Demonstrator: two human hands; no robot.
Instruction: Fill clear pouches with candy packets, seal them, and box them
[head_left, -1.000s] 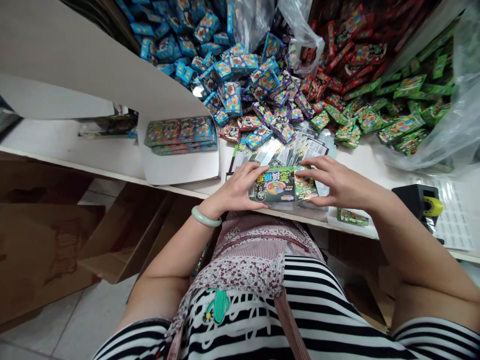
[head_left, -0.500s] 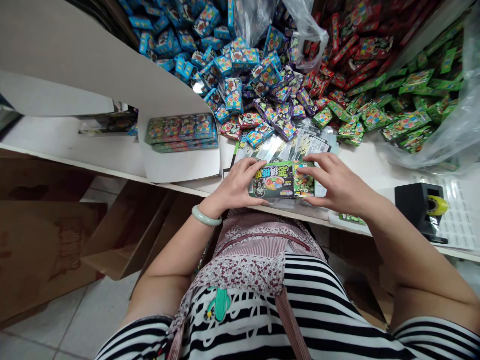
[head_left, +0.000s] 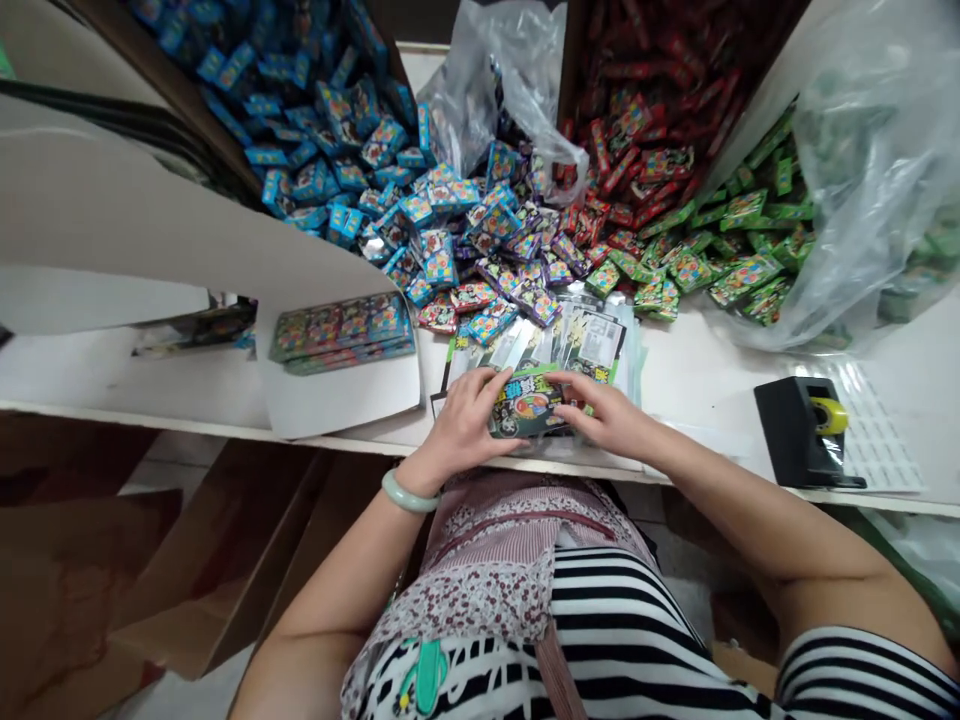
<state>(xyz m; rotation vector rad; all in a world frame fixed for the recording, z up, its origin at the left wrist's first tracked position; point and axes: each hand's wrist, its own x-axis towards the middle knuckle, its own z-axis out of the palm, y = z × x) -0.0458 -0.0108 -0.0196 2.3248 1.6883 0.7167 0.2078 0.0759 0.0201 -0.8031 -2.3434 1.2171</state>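
A black and green printed box (head_left: pixel 529 404) with bright lettering lies near the table's front edge, between my hands. My left hand (head_left: pixel 463 428), with a pale bangle at the wrist, grips its left end, thumb along the near side and fingers on the far side. At the right end, my right hand (head_left: pixel 606 416) has its fingers closed about the box's edge. Whatever is inside the box is hidden. Under and behind it lie flat printed black and green sheets or sleeves (head_left: pixel 596 340), some in clear plastic.
Small candy boxes are heaped behind: blue (head_left: pixel 439 255), purple (head_left: pixel 536 300), red (head_left: pixel 630 120) and green (head_left: pixel 739 280). A white carton (head_left: pixel 345 405) at left holds stacked small boxes (head_left: pixel 345 335). At right stands a black tape dispenser (head_left: pixel 795 430) beside a label sheet (head_left: pixel 877 425).
The small green box that stuck out at the printed box's right end no longer shows. My right hand has moved left, against that end. The camera view has shifted.
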